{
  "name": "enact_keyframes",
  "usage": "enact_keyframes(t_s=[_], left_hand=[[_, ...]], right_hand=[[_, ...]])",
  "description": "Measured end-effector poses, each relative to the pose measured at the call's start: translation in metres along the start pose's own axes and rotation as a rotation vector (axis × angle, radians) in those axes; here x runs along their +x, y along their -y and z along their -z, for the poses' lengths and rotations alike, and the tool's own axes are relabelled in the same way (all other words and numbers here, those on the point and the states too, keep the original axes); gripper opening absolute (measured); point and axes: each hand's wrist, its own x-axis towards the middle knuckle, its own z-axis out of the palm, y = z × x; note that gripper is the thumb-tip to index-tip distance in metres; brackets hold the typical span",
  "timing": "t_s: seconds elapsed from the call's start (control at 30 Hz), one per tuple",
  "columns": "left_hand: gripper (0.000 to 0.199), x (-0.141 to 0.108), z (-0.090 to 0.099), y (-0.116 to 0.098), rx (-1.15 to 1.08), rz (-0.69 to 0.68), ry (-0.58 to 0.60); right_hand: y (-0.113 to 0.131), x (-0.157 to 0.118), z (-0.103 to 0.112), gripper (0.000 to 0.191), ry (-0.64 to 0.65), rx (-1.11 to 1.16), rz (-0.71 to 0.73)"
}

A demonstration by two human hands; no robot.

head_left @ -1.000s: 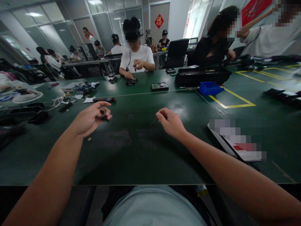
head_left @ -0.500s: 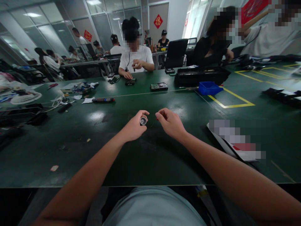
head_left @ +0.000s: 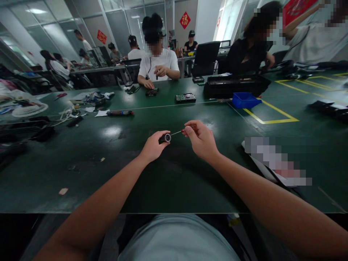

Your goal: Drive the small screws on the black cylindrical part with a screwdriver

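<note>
Above the green table (head_left: 163,188), my left hand (head_left: 152,146) is closed round a small black cylinder (head_left: 166,138) with a silver ring at its open end, which faces me. The cylinder's far part is hidden by my fingers. My right hand (head_left: 202,141) grips a screwdriver with a red handle (head_left: 183,131), mostly covered by the fingers. Its thin metal shaft (head_left: 176,133) points left to the cylinder. Whether the tip touches it I cannot tell.
A hard drive (head_left: 185,98), a blue bin (head_left: 245,100) and a pen-shaped tool (head_left: 120,113) lie farther back. To the right is a blurred-out packet (head_left: 274,163). Across the table a person in a white shirt (head_left: 171,61) works on a small device (head_left: 151,92).
My right hand has turned slightly, bringing the screwdriver's shaft into clear view beside the cylinder. My left hand has turned the cylinder a little, showing more of its black side.
</note>
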Motion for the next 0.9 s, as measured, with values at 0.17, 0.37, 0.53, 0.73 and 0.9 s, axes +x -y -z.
enact_keyframes(t_s=[0.17,0.37,0.53,0.73,0.9], left_hand=[[0.04,0.0,0.001,0.001,-0.02,-0.001,-0.008],[0.041,-0.001,0.001,0.005,-0.05,-0.006,-0.012],[0.042,-0.002,0.0,0.007,-0.023,-0.032,0.007],[0.041,-0.003,0.0,0.006,-0.012,-0.034,0.019],[0.042,-0.002,0.0,0.005,-0.023,-0.029,0.012]], right_hand=[[-0.001,0.0,-0.002,0.018,0.027,0.008,-0.007],[0.007,0.001,0.003,0.026,0.009,-0.123,-0.026],[0.011,0.001,0.004,0.031,0.015,-0.209,-0.021],[0.008,0.001,0.003,0.015,0.105,-0.117,-0.001],[0.01,0.003,0.004,0.029,0.154,-0.124,-0.062]])
